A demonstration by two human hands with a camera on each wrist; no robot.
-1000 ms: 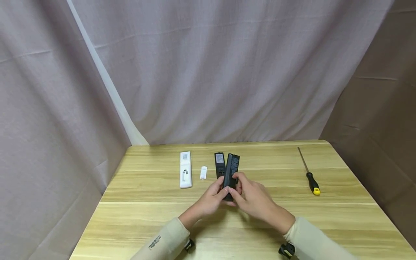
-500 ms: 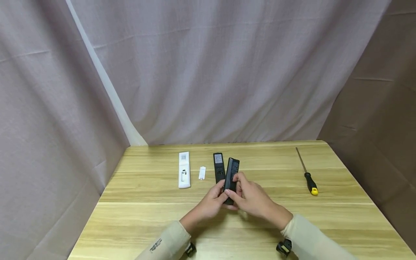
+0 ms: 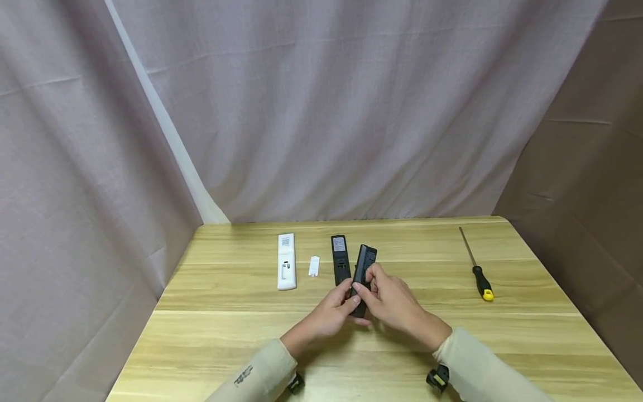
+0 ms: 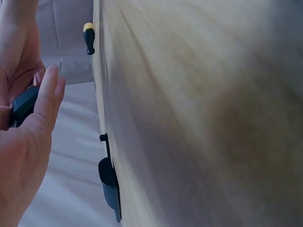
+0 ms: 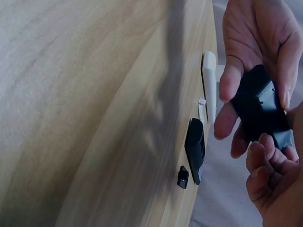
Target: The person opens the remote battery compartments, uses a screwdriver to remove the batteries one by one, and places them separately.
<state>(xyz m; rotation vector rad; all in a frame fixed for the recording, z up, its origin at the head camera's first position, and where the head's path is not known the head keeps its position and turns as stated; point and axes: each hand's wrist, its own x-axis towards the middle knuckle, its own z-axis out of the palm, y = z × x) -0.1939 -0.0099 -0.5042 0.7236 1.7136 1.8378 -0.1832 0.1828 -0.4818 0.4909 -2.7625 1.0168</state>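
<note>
A black remote control (image 3: 365, 268), its back facing up, is held between both hands above the table. My left hand (image 3: 329, 312) grips its lower end from the left, fingers underneath in the right wrist view. My right hand (image 3: 394, 304) pinches its right side, with the thumb on the back. The thumbs cover part of the held remote's back. Behind the hands a second black remote (image 3: 340, 257) lies back up, its battery compartment uncovered. In the right wrist view, a small black piece (image 5: 182, 177) lies beside this second remote.
A white remote (image 3: 287, 265) with its battery compartment uncovered lies at the left, with a white battery cover (image 3: 313, 266) to its right. A screwdriver (image 3: 481, 279) with a black and yellow handle lies at the right. Curtains surround the wooden table (image 3: 226, 346).
The held remote has moved slightly right and toward me. My right thumb has shifted higher on its back, and the left thumb lies lower beside it.
</note>
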